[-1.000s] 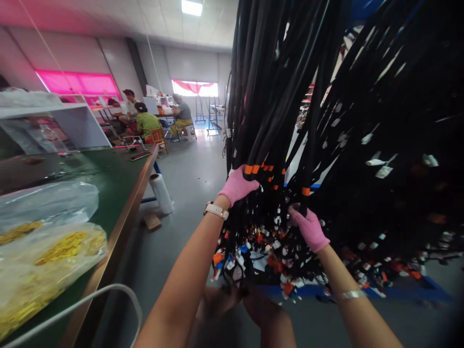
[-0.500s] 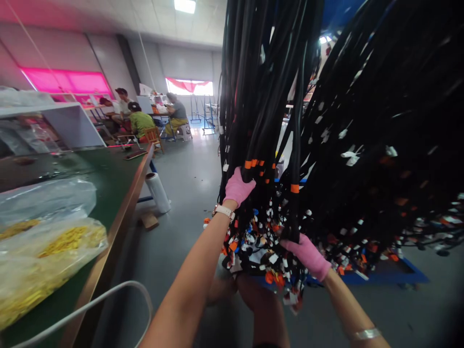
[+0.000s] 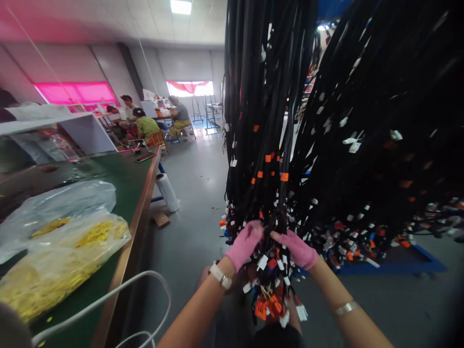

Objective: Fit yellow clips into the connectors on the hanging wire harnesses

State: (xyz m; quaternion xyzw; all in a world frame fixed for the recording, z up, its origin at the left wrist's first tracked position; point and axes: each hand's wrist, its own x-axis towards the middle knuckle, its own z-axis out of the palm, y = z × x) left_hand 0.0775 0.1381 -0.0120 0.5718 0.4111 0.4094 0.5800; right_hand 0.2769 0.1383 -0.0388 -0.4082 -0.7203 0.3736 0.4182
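Note:
A thick mass of hanging black wire harnesses (image 3: 275, 96) fills the middle and right of the head view, with orange tape bands and white, orange and blue connectors at the lower ends. My left hand (image 3: 245, 244), in a pink glove, is closed on the lower part of one bundle. Right beside it my right hand (image 3: 297, 250), also gloved in pink, grips the same bundle. Below both hands dangle the connector ends (image 3: 272, 302). A watch sits on my left wrist, a bracelet on my right.
A green-topped workbench (image 3: 126, 179) runs along the left, bearing clear bags of yellow parts (image 3: 68, 251) and a white cable (image 3: 119, 290). A roll of film (image 3: 167, 192) stands on the grey floor. Several people (image 3: 145, 123) sit working at the back.
Both hands have slid down the bundle from the orange bands to just above the connectors and have come close together. The view has shifted slightly.

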